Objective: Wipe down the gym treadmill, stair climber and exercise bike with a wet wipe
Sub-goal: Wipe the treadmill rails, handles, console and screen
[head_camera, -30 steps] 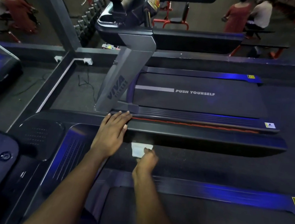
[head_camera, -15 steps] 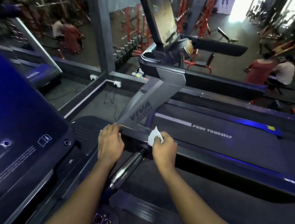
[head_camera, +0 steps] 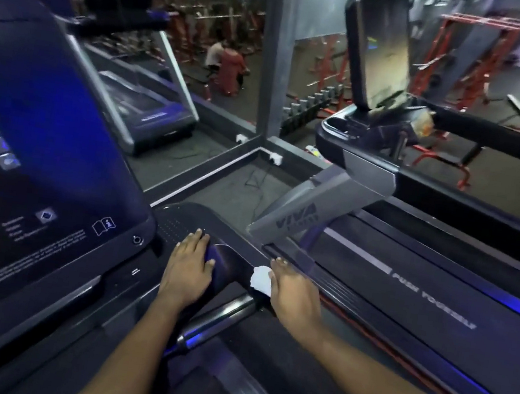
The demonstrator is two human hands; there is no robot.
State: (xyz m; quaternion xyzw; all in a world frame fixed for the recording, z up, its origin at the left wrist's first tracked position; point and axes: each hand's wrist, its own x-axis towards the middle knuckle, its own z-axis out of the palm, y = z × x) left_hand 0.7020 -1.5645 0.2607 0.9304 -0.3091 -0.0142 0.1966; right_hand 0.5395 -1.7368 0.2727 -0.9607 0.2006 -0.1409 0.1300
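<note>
Flat left grip point(head_camera: 188, 267) rested on the treadmill point(head_camera: 233, 261); flat right grip point(head_camera: 296, 294) pressed the unpinched wet wipe point(head_camera: 261, 279), which could slip.

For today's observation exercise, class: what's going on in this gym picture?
A person is cleaning a treadmill. The right hand presses a white wipe onto the black handrail; the left hand rests flat on that rail beside the screen. A second treadmill stands to the right.
</note>
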